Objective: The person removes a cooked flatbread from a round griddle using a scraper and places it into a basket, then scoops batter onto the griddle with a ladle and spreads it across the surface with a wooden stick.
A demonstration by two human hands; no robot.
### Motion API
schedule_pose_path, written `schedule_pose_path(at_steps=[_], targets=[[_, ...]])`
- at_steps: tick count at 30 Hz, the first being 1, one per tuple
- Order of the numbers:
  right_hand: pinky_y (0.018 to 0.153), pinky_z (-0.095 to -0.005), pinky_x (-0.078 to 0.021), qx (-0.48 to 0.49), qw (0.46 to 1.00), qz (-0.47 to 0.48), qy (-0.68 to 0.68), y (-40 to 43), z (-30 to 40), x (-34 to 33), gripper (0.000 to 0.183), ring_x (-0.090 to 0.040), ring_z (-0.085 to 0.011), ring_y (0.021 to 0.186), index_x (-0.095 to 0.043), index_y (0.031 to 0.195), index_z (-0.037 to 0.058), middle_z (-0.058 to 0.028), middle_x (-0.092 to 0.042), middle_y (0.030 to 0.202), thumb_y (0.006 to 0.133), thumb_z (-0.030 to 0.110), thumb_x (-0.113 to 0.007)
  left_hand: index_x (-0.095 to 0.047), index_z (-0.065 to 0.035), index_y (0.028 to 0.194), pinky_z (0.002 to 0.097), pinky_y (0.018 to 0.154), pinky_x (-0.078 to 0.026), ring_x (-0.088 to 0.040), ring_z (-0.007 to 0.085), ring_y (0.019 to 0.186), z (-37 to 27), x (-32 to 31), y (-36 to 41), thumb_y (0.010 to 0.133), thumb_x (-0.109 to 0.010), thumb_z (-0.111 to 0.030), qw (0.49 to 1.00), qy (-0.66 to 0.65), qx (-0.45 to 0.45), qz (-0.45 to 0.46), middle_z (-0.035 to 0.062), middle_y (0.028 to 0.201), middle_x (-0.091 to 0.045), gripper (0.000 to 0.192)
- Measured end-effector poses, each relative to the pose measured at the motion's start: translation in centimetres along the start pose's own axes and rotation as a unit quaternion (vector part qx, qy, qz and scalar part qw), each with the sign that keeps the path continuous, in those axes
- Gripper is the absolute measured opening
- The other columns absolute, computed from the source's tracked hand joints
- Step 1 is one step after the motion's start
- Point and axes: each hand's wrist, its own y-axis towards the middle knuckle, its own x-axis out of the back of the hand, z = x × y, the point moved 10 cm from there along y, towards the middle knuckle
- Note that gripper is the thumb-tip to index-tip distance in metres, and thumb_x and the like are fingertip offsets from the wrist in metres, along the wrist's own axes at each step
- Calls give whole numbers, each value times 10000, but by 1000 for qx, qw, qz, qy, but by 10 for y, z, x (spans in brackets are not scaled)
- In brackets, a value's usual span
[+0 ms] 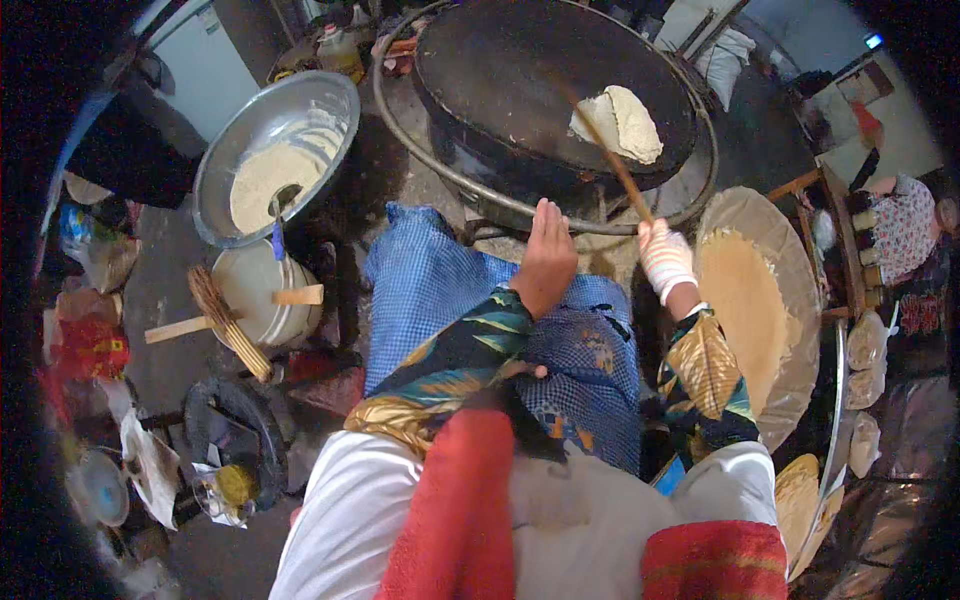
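Note:
My right hand [666, 259], in a striped knit glove, grips the lower end of a long thin wooden stick [619, 169]. The stick reaches up over a large round black griddle [517, 82], its far end blurred. It crosses in front of a pale, folded mass that looks like dough [630, 124] on the griddle's right side. My left hand [549, 251] is bare and empty, straight fingers held together, near the metal ring [465, 180] around the griddle. Below it, a blue checked cloth [435, 300] covers my lap.
A metal bowl [337, 150] of pale flour-like powder with a scoop [285, 196] stands left, by a bucket [300, 322] bearing a straw brush [225, 319]. Right are a plastic-lined basin [802, 360] of tan material, flatbreads [796, 487] and another person [900, 225].

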Motion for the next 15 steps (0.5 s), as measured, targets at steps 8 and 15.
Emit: schedule_pose_path(at_steps=[8,15], targets=[[756,-522,-449,-19,1000,-10,3,25,-21,-1,412,-586,-439,839,-525,930,47,-259,-616,878,922,429,-371,-559,159,1065,542,1075,-236,-464,429,1152,20,3,3,726,-465,-157,1000,-25,-6,-8,328,1130,-534,473],[729,-523,-448,61,994,-41,81,19,-2,27,397,-548,-441,908,-550,1044,49,-235,-596,953,930,387,-379,-569,122,1066,516,1025,-330,-528,405,1069,40,0,-4,753,-471,-144,993,105,56,6,263,1091,-573,422]])
